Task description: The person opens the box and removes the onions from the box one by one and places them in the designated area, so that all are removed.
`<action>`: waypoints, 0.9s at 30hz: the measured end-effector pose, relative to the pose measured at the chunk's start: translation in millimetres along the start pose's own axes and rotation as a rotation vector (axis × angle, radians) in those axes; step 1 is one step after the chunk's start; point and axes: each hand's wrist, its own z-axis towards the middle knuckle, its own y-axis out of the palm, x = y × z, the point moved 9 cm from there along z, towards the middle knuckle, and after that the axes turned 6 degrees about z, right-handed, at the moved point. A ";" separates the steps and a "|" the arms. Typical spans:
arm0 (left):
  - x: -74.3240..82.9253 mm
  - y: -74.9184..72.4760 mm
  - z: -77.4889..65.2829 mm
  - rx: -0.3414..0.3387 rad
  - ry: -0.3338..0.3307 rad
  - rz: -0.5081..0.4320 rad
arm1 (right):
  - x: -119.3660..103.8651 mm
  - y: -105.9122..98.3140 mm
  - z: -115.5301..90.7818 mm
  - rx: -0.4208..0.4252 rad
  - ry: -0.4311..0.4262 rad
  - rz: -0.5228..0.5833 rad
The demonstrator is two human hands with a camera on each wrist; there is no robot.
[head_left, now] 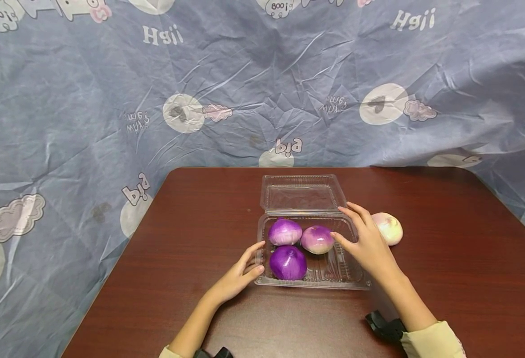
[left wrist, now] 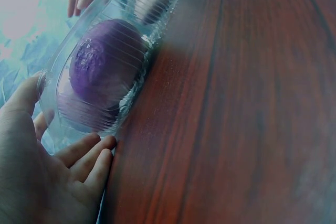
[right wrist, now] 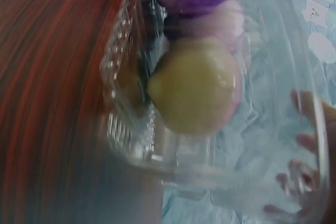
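Observation:
A clear plastic clamshell box (head_left: 334, 286) lies with its lid (head_left: 302, 194) folded back on the far side. In its tray are a deep purple onion (head_left: 288, 263), a purple-and-white onion (head_left: 285, 231) and a pinkish onion with a pale underside (head_left: 317, 239). My left hand (head_left: 237, 278) rests its fingertips and thumb against the tray's left side. Over the tray's right part is my right hand (head_left: 369, 243), fingers spread, with its thumb tip right by the pinkish onion. A whitish onion (head_left: 389, 228) sits on the table just right of that hand, partly hidden behind it.
The dark reddish wooden table (head_left: 199, 214) has a rounded far edge. Behind it and to the sides hangs a blue-grey printed cloth (head_left: 244, 89). Black straps (head_left: 385, 328) show at the wrists.

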 end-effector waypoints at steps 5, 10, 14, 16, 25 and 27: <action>0.7 -0.6 -0.3 0.003 0.001 0.000 | -3.6 14.9 4.4 -0.059 0.002 -0.016; 0.8 -0.2 -1.1 0.001 -0.013 -0.008 | -3.9 29.3 6.9 -0.121 0.029 -0.021; 1.5 0.0 -1.5 0.002 -0.014 -0.012 | -2.3 40.2 7.6 -0.165 0.049 -0.044; 1.6 0.7 -1.7 -0.002 -0.011 -0.011 | -1.2 45.2 7.2 -0.187 0.053 -0.059; 2.2 0.1 -1.2 0.002 -0.003 -0.010 | 0.6 58.1 0.1 -0.267 0.050 -0.107; 2.4 -0.6 -0.6 0.005 0.004 -0.007 | 1.0 60.1 -1.5 -0.281 0.054 -0.113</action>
